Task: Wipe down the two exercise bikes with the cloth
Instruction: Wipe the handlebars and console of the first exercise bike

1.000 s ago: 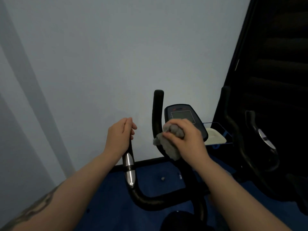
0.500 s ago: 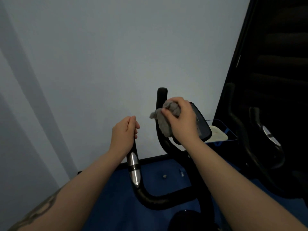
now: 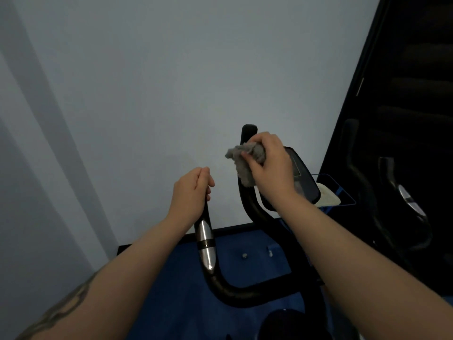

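Presently, the right hand [image 3: 270, 168] grips the grey cloth [image 3: 241, 163], fingers curled round the bunched fabric and pressing it against the right handlebar [image 3: 248, 133] of the near exercise bike [image 3: 245, 294]. The cloth lies on the left face of that bar, just below its rounded top end; a loose tail hangs down along the bar. The left hand [image 3: 191, 190] is closed round the upper end of the left handlebar [image 3: 206, 238], just above the chrome sensor band, and appears to steady the frame.

Key relation: the right handlebar stands nearly upright, its long axis running from the top end down to the curved crossbar. The unwiped length therefore lies below the fingers, so the next stroke is judged to run downward along that axis. The right hand is the nearer hand; the left is well apart from the cloth.

The console [image 3: 302, 177] sits just behind the right hand, partly hidden by it. The second bike [image 3: 402, 209] stands to the right in deep shadow, with a blue tray [image 3: 343, 197] between the two bikes.

No brand, label or writing is legible; the console screen is too dark and blurred to read.
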A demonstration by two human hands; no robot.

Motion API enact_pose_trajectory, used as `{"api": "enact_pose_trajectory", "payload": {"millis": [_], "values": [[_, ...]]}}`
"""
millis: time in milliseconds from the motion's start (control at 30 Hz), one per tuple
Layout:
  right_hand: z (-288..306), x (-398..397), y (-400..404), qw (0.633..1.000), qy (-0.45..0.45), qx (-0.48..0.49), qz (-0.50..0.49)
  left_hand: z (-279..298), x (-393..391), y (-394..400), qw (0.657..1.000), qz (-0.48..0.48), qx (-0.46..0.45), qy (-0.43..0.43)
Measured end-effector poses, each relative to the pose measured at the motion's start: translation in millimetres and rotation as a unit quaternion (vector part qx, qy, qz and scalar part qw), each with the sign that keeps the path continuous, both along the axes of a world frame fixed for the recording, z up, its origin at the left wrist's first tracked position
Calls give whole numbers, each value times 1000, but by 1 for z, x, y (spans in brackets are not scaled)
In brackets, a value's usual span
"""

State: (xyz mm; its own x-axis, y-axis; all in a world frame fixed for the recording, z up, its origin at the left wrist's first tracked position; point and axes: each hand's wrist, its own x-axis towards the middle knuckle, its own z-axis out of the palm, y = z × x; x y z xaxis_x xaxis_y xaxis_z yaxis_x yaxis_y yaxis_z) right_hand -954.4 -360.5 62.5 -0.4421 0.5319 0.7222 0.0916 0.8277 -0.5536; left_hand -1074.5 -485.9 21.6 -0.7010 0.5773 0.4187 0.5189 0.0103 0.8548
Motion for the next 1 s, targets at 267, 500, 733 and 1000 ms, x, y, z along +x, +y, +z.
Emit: {"api": "enact_pose_trajectory", "payload": {"millis": [267,500,733,1000], "values": [[15,19,6,1000,10,13,0,-1,1,1,1000,3,13,-14],[1,2,5,1000,-19,10,10,1,1,-1,1000,-2,10,-19],[25,13,10,998,-31,10,49,1,3,-1,1000,5,9,-20],[-12,28,0,975,-200,-56,77,1,5,-1,999,9,20,-25]]}}
